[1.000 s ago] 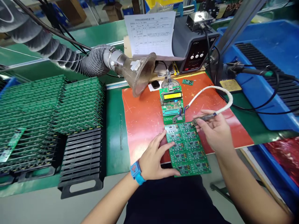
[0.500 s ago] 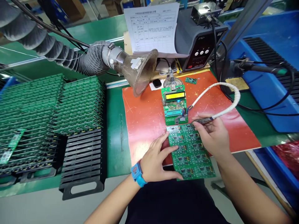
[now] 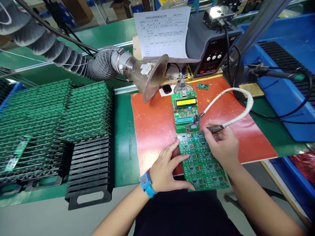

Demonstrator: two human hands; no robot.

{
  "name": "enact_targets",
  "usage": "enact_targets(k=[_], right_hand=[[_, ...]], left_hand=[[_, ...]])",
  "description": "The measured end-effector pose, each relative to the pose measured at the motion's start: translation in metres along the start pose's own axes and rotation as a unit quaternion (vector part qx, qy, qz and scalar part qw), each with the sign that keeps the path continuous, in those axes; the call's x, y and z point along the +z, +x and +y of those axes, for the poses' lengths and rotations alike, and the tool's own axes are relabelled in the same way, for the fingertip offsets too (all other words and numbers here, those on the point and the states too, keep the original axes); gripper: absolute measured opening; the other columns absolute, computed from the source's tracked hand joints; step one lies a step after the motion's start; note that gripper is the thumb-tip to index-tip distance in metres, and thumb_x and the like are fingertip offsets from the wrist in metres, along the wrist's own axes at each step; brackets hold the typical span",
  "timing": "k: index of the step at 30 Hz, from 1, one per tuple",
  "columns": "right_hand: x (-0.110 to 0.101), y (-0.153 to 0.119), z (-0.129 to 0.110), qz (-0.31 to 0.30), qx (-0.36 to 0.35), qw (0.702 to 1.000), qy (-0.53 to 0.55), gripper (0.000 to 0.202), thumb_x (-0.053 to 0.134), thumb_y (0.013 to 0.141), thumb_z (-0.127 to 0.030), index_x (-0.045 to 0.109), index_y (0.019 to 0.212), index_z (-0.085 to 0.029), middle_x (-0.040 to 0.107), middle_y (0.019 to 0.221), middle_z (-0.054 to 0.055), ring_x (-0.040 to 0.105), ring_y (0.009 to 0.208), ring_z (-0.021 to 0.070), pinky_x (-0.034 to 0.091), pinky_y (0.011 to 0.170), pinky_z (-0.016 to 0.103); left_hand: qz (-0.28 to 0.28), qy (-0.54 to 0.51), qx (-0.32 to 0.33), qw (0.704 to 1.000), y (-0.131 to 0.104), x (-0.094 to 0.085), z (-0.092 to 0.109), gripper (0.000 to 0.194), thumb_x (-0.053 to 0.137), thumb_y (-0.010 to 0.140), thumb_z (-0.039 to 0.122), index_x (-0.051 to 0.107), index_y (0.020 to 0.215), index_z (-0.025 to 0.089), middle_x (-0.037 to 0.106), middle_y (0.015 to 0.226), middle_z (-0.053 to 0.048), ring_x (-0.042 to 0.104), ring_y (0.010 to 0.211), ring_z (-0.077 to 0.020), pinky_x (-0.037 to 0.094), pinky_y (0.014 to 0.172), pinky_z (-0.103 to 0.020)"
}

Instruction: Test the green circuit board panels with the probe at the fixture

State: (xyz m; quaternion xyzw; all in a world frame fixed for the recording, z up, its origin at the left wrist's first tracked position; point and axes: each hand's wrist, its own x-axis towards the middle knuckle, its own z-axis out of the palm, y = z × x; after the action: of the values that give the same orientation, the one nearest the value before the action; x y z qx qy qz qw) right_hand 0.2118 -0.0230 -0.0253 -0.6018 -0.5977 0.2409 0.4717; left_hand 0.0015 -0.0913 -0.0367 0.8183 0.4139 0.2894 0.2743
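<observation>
A green circuit board panel [image 3: 205,164] lies at the front edge of the red mat [image 3: 152,127]. My left hand [image 3: 167,168], fingers spread, rests on the panel's left edge. In my right hand [image 3: 222,141] is a dark probe [image 3: 214,128], held near the panel's upper right part; its tip is hidden by my fingers. A white wrapped cable [image 3: 247,98] runs from the probe to the programmer board [image 3: 185,111], which has a lit yellow display and a teal socket. A small blue light shows near the panel's top.
Racks of upright green boards [image 3: 86,111] stand at the left, with a slotted black rack [image 3: 90,170] in front. A fume funnel [image 3: 155,78] hangs above the mat. Behind are a soldering station [image 3: 213,49] and papers [image 3: 162,36]; a blue bin [image 3: 278,108] is at the right.
A small blue light now shows on the panel near the probe. The whole view has shifted slightly; both hands keep nearly the same places on the panel.
</observation>
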Motion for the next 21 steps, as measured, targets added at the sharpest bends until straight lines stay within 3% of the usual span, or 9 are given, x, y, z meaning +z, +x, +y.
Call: enact_targets(k=[14,18,21], right_hand=[[0.001,-0.003,0.006,-0.011,-0.03,0.998,0.053,0.022,0.061,0.087,-0.026,0.057,0.109,-0.022,0.067,0.089,0.003,0.064,0.075,0.0162,0.052,0.066,0.03],[0.002,-0.003,0.008,-0.011,-0.035,0.998,0.047,0.021,0.061,0.088,-0.026,0.058,0.108,-0.022,0.067,0.091,0.004,0.064,0.077,0.0168,0.051,0.065,0.03],[0.001,-0.003,0.008,-0.012,-0.041,0.998,0.043,0.02,0.06,0.088,-0.026,0.057,0.108,-0.022,0.067,0.092,0.004,0.065,0.078,0.0172,0.051,0.067,0.031]], left_hand=[[-0.006,0.021,0.017,1.0,-0.001,0.002,-0.004,0.086,0.066,0.065,0.072,0.044,0.133,0.024,0.019,0.152,-0.015,0.027,0.138,-0.0367,0.035,0.106,-0.056],[-0.044,0.046,0.032,0.997,0.004,-0.003,-0.001,0.086,0.066,0.066,0.071,0.042,0.136,0.027,0.005,0.155,-0.013,0.014,0.141,-0.0414,0.028,0.108,-0.063],[-0.096,0.072,0.053,0.991,0.011,-0.012,0.008,0.071,0.069,0.072,0.061,0.046,0.134,0.034,-0.008,0.157,-0.005,0.005,0.14,-0.0472,0.027,0.106,-0.067]])
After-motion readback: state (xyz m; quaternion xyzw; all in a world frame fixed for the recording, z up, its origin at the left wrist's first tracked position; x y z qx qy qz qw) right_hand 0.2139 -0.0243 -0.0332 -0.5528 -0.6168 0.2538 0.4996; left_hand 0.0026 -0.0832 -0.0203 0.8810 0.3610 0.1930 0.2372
